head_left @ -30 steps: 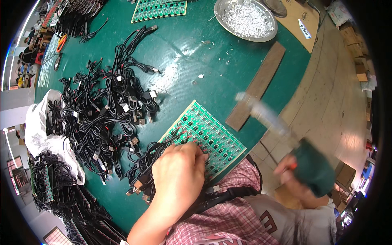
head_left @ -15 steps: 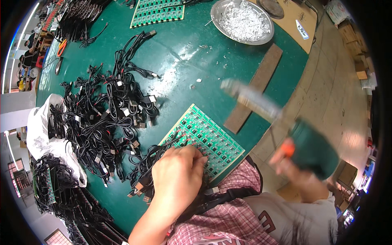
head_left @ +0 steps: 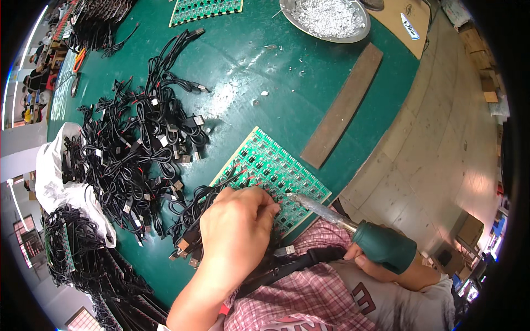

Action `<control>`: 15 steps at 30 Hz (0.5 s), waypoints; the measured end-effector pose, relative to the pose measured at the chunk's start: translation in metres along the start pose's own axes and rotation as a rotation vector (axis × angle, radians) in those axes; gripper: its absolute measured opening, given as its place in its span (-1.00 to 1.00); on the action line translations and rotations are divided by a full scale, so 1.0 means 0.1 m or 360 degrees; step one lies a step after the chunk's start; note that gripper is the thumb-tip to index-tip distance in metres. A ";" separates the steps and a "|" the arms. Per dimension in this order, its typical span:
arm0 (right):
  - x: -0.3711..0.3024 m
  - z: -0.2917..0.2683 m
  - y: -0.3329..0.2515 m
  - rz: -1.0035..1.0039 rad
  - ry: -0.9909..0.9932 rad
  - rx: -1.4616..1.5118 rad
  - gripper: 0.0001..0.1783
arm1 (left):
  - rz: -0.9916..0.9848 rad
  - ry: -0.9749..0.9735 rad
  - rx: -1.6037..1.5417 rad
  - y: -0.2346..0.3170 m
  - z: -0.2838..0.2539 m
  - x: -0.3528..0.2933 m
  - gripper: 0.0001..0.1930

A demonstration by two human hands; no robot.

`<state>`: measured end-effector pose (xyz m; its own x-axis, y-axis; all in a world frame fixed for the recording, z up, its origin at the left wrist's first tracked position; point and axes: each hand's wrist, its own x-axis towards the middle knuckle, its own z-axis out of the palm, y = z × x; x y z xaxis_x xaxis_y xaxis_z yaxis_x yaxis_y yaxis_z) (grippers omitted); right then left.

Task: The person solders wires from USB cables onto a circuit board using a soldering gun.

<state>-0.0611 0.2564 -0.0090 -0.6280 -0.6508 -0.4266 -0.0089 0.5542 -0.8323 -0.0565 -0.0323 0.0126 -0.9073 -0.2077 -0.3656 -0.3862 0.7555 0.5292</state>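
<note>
One rectangular green circuit board [head_left: 273, 171] lies at dial centre; toward seven o'clock, a bare left hand [head_left: 234, 220] bends over it, its grip hidden. Toward four o'clock, the right hand [head_left: 378, 270] grips a green-handled metal soldering iron [head_left: 370, 237].

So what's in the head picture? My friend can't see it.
The right hand holds a soldering iron, its tip over a green board; the left hand is near its wires. Black cables are heaped left; a brown bar and bowl lie beyond.
</note>
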 end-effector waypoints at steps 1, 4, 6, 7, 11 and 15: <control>0.00 0.01 0.01 0.0007 -0.0006 0.0021 -0.73 | -0.0008 0.0012 0.0026 0.01 0.01 -0.01 -0.87; -0.02 0.04 0.05 0.0040 -0.0069 -0.0093 -0.73 | -0.0017 0.0039 0.0048 0.03 0.03 -0.02 -0.86; -0.03 0.03 0.08 0.0067 -0.0126 -0.0233 -0.74 | -0.0019 0.0054 0.0040 0.02 0.02 -0.02 -0.86; -0.04 0.02 0.11 -0.0042 -0.0109 -0.0220 -0.73 | -0.0030 0.0027 0.0040 0.03 0.01 -0.01 -0.86; -0.06 0.04 0.20 -0.0456 0.0022 -0.0685 -0.67 | -0.0056 -0.0113 -0.0013 0.00 -0.04 0.04 -0.87; -0.07 0.03 0.16 -0.0464 0.0019 -0.0637 -0.66 | -0.0062 -0.0238 -0.0025 -0.03 -0.08 0.12 -0.87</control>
<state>-0.0550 0.2680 -0.0203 -0.5636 -0.8038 -0.1906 -0.4821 0.5074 -0.7142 -0.0676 -0.0420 0.0134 -0.8571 -0.1413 -0.4954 -0.4245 0.7387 0.5237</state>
